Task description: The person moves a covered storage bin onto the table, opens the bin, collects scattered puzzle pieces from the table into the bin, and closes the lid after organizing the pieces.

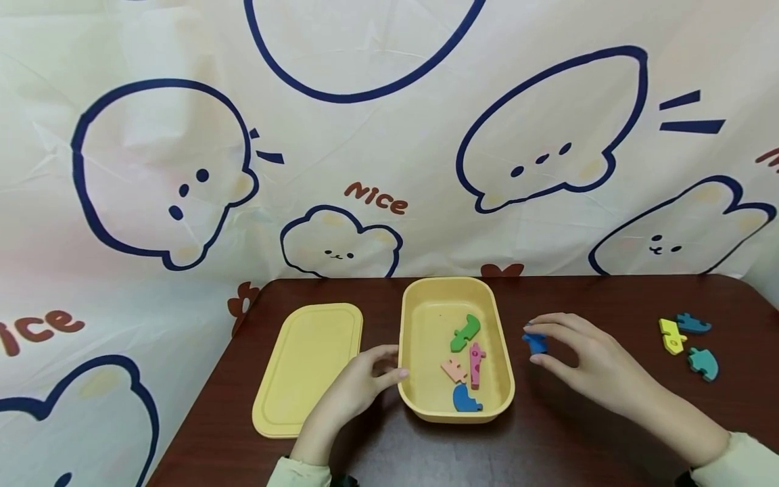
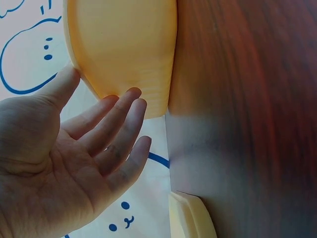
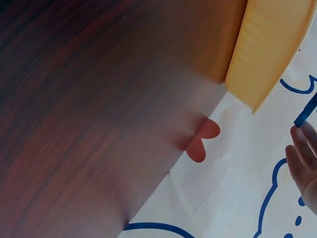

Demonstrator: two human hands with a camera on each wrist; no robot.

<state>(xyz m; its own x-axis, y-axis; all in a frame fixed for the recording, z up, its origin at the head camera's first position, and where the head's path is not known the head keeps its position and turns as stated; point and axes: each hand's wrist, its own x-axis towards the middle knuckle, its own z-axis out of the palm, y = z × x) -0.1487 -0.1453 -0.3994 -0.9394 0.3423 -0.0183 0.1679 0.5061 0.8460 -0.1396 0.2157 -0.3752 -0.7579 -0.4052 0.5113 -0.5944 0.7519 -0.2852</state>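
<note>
A yellow plastic box (image 1: 502, 368) stands on the table, holding green (image 1: 464, 335), pink (image 1: 476, 365), salmon (image 1: 453, 370) and blue (image 1: 465, 399) puzzle pieces. My left hand (image 1: 359, 385) rests against the box's left side, thumb at the rim; in the left wrist view its fingers (image 2: 121, 116) lie loosely extended against the outer wall. Right of the box, my right hand (image 1: 587, 355) pinches a dark blue puzzle piece (image 1: 537, 343) above the table. The right wrist view catches part of that hand (image 3: 304, 158) and the blue piece (image 3: 306, 113) at its edge.
A yellow lid (image 1: 310, 368) lies flat left of the box. On the table's right side lie a yellow piece (image 1: 672, 336), a dark blue piece (image 1: 694, 323) and a teal piece (image 1: 703, 364). Behind the dark brown table (image 1: 389, 453) hangs a printed white cloth (image 1: 426, 149).
</note>
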